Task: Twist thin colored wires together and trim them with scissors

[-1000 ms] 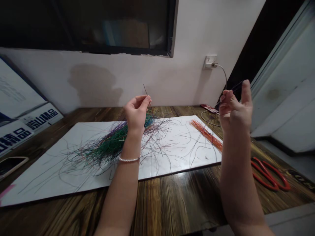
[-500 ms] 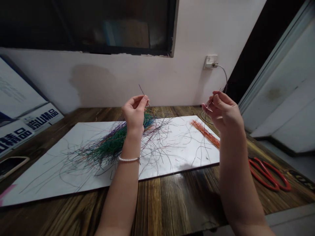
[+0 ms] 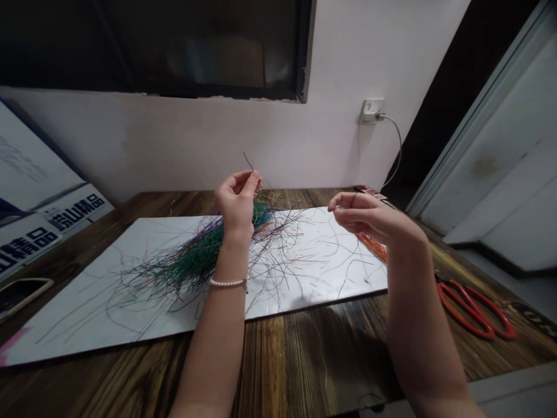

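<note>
My left hand (image 3: 239,194) is raised above the board in a pinch. Between its thumb and forefinger is a thin dark wire (image 3: 248,161), one end sticking up. Below and behind that wrist lies a tangled bundle of thin wires (image 3: 200,249), green, purple and blue. My right hand (image 3: 365,213) hovers over the board's far right part, fingers bent and closed together. A thin dark line crosses its fingers; whether they hold anything I cannot make out. Just under this hand a bundle of orange wires (image 3: 373,248) is partly hidden.
The white board (image 3: 143,232) lies on a dark wooden table (image 3: 278,360), with loose wire bits (image 3: 319,261) scattered over it. Red-handled scissors (image 3: 476,310) rest at the right, a phone (image 3: 21,296) at the left edge. A cable (image 3: 399,145) hangs from a wall socket (image 3: 372,110).
My right hand has come down and left towards the board, and the hanging wires seen at its fingers no longer show. My left hand keeps its pinch nearly still.
</note>
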`<control>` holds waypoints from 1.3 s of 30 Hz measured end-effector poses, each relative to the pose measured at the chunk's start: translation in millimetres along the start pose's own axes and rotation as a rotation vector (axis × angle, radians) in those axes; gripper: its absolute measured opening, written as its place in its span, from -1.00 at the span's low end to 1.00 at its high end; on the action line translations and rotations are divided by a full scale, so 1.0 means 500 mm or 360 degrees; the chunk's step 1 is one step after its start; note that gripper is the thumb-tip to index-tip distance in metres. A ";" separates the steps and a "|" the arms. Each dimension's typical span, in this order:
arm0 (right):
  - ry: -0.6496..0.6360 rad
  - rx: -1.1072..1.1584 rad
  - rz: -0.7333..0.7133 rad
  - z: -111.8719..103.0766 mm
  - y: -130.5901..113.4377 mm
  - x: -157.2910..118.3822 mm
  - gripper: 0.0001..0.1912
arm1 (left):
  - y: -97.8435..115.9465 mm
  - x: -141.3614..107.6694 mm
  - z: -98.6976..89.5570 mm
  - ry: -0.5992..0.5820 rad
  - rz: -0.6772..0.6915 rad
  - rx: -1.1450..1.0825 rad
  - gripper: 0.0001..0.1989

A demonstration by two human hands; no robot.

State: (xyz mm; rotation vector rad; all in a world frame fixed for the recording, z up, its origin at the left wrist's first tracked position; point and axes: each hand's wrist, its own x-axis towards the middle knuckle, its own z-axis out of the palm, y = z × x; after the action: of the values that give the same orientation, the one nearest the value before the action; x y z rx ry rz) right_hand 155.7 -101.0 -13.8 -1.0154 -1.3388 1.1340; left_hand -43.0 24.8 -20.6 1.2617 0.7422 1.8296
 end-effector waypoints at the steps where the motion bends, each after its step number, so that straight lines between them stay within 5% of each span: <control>1: -0.0039 -0.0115 0.0066 0.004 -0.002 -0.002 -0.85 | -0.001 0.000 0.000 -0.0001 0.0009 -0.0028 -0.92; 10: -0.0076 -0.0965 0.0188 0.031 0.011 0.022 -0.84 | 0.001 0.001 -0.003 0.0009 0.0025 -0.0030 -0.89; 17: -0.0375 -0.1263 0.0069 0.064 -0.001 0.013 -0.86 | 0.002 0.002 -0.004 0.0010 0.0030 -0.0047 -0.90; 20: -0.0480 -0.1423 -0.0026 0.093 -0.003 0.007 -0.83 | -0.002 0.004 -0.006 0.0009 0.0024 -0.0035 -0.89; 26: -0.0537 -0.1811 -0.0172 0.176 0.049 0.011 -0.41 | -0.004 0.002 -0.004 0.0006 0.0015 -0.0027 -0.90; 30: -0.0553 -0.2044 -0.0174 0.208 0.084 0.019 -0.48 | -0.001 -0.001 -0.003 -0.0001 0.0016 -0.0043 -0.92; 36: -0.0441 -0.1632 -0.0259 0.184 0.073 0.037 -0.79 | -0.003 0.002 -0.005 -0.0008 0.0081 0.0029 -0.95; 39: -0.0124 -0.1225 -0.0432 0.152 0.059 0.047 -0.82 | -0.009 0.005 -0.008 -0.0054 0.0127 0.0070 -0.96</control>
State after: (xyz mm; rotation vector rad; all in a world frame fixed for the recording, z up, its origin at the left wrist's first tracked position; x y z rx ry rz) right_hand 77.4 -78.8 -37.7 -1.2737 -1.9724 0.4422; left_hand -46.1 29.4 -24.4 1.3651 0.7263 1.8597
